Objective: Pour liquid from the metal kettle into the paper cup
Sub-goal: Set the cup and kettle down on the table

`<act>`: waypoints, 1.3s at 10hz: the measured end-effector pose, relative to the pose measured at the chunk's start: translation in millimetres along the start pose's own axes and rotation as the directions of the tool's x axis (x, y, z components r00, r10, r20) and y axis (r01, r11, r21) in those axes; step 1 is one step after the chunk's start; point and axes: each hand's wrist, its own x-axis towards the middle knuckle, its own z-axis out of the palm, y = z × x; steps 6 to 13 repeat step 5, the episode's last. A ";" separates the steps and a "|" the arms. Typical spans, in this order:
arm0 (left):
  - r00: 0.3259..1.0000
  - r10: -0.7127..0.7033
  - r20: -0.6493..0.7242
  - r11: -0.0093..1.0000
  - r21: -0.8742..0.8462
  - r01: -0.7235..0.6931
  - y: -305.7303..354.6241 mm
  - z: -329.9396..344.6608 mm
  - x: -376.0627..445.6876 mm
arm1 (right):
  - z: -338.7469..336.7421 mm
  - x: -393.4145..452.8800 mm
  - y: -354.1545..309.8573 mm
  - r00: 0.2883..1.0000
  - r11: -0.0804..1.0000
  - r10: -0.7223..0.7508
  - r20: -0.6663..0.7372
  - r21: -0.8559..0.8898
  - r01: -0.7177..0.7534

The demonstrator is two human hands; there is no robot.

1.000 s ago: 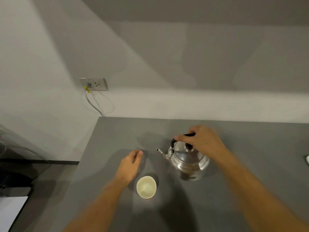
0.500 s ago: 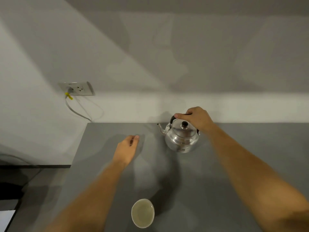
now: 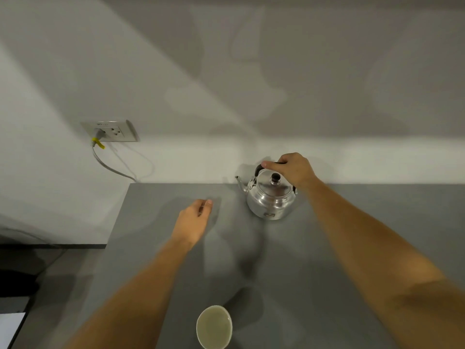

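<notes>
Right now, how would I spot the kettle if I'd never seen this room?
Find the grey table against the white wall. At its far edge stands the metal kettle, the only shiny thing there, with the right hand on its black handle.

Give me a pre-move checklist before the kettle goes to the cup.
1. Right hand wrapped on the black handle of the metal kettle: ok.
2. Lid seated, kettle upright: ok.
3. Paper cup upright, mouth open: ok.
4. Table bare between kettle and cup: ok.
5. Left hand steadying cup: not ok, it is well apart from it.
6. Cup's fill level: cannot tell.
</notes>
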 end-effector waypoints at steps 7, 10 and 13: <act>0.993 0.107 -0.046 0.992 0.069 -0.103 28.2 -17.4 -20.5 | -8.5 -31.9 -22.0 0.938 0.890 -0.342 -0.048 -0.336 0.307; 0.993 0.107 -0.046 0.992 0.069 -0.103 28.2 -17.4 -20.5 | -8.5 -31.9 -22.0 0.938 0.890 -0.342 -0.048 -0.336 0.307; 0.993 0.107 -0.046 0.992 0.069 -0.103 28.2 -17.4 -20.5 | -8.5 -31.9 -22.0 0.938 0.890 -0.342 -0.048 -0.336 0.307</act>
